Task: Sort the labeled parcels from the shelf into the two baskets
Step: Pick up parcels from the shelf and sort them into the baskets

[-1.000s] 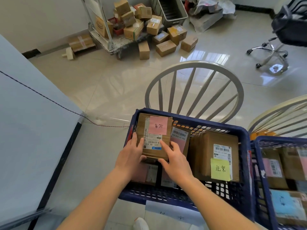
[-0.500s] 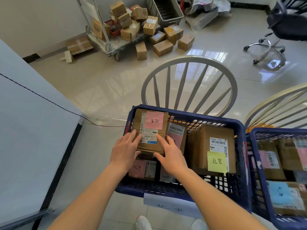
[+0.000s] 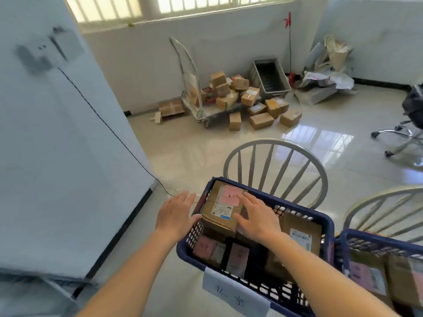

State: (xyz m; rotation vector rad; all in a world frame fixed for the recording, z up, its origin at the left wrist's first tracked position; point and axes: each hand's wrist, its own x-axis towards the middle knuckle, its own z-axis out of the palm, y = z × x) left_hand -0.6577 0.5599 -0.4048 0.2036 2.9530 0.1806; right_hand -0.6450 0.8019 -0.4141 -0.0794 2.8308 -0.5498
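Our left hand (image 3: 174, 217) hovers outside the blue plastic lattice basket (image 3: 304, 219), fingers spread. Our right hand (image 3: 256, 217) lies flat beside the cardboard parcel (image 3: 220, 210), touching it, we think; the view's blurry. The parcel sits high in the basket's far-left corner on other boxes, so it could tip off.

- Basket (image 3: 325, 225): dark blue, lattice-perforated walls; white paper tag (image 3: 235, 294) with dark handwriting noted on front.
- Top parcel (image 3: 219, 216): brown cardboard; pink note (image 3: 231, 195), white barcode label.
- Chair back (image 3: 274, 161): pale grey spokes.
- Floor (image 3: 183, 143): glossy cream tile.
- Tray (image 3: 271, 78) by wall: grey.
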